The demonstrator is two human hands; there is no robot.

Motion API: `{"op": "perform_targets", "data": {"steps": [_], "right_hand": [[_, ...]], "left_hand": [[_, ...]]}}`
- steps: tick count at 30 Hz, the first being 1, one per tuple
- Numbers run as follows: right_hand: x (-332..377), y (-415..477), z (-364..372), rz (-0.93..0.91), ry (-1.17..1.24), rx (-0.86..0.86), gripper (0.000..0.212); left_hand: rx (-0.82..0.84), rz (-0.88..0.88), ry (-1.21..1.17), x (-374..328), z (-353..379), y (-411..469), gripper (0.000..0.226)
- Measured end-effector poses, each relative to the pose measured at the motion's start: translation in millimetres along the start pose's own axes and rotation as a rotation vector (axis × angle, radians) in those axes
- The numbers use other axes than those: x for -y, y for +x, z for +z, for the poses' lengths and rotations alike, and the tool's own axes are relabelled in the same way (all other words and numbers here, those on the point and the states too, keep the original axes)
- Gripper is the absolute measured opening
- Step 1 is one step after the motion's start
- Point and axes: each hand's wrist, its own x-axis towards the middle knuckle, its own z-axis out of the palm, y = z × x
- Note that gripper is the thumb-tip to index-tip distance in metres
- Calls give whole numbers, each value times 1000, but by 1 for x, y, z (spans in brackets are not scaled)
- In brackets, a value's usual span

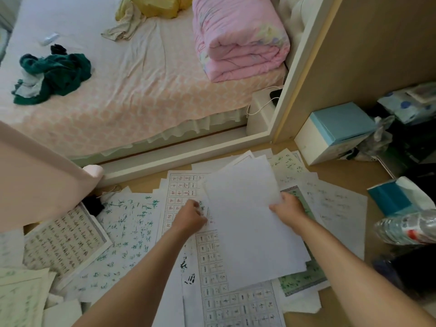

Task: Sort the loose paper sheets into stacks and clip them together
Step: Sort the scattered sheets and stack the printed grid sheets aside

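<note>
Loose paper sheets cover the wooden floor. A small stack of blank white sheets is lifted at a slant in the middle. My right hand grips its right edge, thumb on top. My left hand pinches the stack's left edge, over a grid sheet with red and black characters. Sheets with green handwriting lie to the left. Another grid sheet lies near me, and a green-bordered sheet shows under the stack. No clip is visible.
A bed with a folded pink quilt and green clothes fills the far side. A white and blue box, a teal tissue pack and plastic bottles stand at the right. A wire hanger lies by the bed frame.
</note>
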Motion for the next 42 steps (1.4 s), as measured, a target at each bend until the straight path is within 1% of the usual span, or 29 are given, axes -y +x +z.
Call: {"op": "perform_targets", "data": {"steps": [1, 2, 5, 7, 8, 10, 11, 12, 14, 15, 16, 17, 20, 21, 22, 24, 25, 27, 29, 30, 31, 33, 34, 35, 36, 38, 39, 40, 42], "right_hand": [[-1, -2, -5, 2, 51, -10, 32], [-3, -6, -11, 9, 104, -7, 34], [-18, -20, -28, 53, 258, 76, 32], [-33, -32, -32, 75, 251, 141, 27], [-41, -38, -30, 85, 223, 159, 27], [-57, -50, -18, 112, 166, 139, 27], [-64, -55, -11, 119, 135, 110, 26], [-70, -60, -4, 123, 102, 77, 25], [-78, -71, 9, 124, 74, 27, 26], [-80, -76, 13, 118, 69, 12, 26], [-80, -81, 17, 109, 65, 6, 26], [-80, -85, 20, 100, 67, 4, 26], [-76, -96, 31, 74, 78, -3, 27], [-73, -99, 36, 61, 86, -1, 29], [-70, -102, 41, 44, 87, 6, 31], [-65, -106, 53, 8, 19, 21, 28], [-63, -108, 59, -6, -50, 31, 26], [-58, -112, 71, -34, -232, 38, 26], [-55, -113, 78, -89, -419, -1, 36], [-54, -113, 80, -122, -443, -24, 43], [-49, -116, 79, -143, -402, -36, 53], [-43, -121, 77, -137, -144, -4, 69], [-40, -123, 75, -118, -8, 46, 72], [-37, -124, 74, -104, 61, 103, 68], [-35, -124, 73, -101, 66, 154, 59], [-31, -124, 75, -111, -26, 211, 27], [-30, -124, 79, -120, -54, 202, 15], [-30, -124, 85, -118, -51, 175, 11], [-31, -124, 96, -94, -46, 100, 13]], "left_hand": [[16, 27, 70, 2, -2, -5, 51], [29, 47, 131, 5, -2, -10, 53], [10, 76, 332, 14, 3, -28, 81], [-16, 117, 453, 25, 13, -41, 92], [-32, 131, 460, 31, 18, -45, 94], [-54, 127, 390, 41, 24, -51, 92], [-59, 108, 344, 44, 24, -50, 88], [-55, 97, 311, 46, 24, -50, 78], [-57, 121, 254, 52, 21, -48, 42], [-77, 134, 180, 54, 19, -49, 24], [-102, 136, 66, 55, 16, -50, 12], [-139, 118, -60, 55, 14, -53, 6], [-226, -61, -556, 53, 10, -63, 14], [-227, -122, -668, 54, 11, -67, 16], [-201, -165, -713, 57, 13, -69, 19], [-106, -197, -680, 66, 18, -71, 24], [-60, -183, -644, 69, 20, -73, 27], [0, -119, -612, 73, 22, -76, 43], [-26, -86, -613, 72, 20, -81, 43], [-56, -82, -642, 72, 17, -83, 39], [-55, -77, -687, 74, 12, -84, 38], [24, -45, -793, 80, 1, -86, 42], [76, -11, -835, 84, -4, -88, 44], [110, 20, -853, 86, -9, -93, 45], [122, 43, -873, 90, -13, -97, 45], [82, 44, -894, 97, -20, -105, 42], [40, 44, -879, 102, -22, -110, 39], [-27, 49, -809, 108, -24, -113, 36], [-222, 82, -478, 130, -27, -118, 39]]}}
